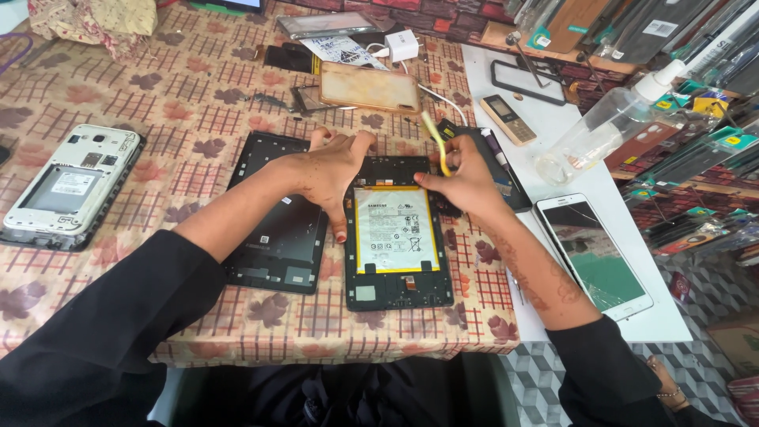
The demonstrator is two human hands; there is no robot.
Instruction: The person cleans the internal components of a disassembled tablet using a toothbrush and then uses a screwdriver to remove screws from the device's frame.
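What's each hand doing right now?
Left hand: open, pressing on the opened tablet.
Right hand: closed on a yellow pry tool.

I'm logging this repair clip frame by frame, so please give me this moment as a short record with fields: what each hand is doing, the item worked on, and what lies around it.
left hand: pressing on the top left of the opened tablet
right hand: holding a yellow pry tool at the tablet's top edge
tablet state: back off, white battery exposed
beside tablet, left: black back cover
far left: opened white phone
right: cracked-screen phone, clear spray bottle, small keypad phone
surface: patterned tablecloth
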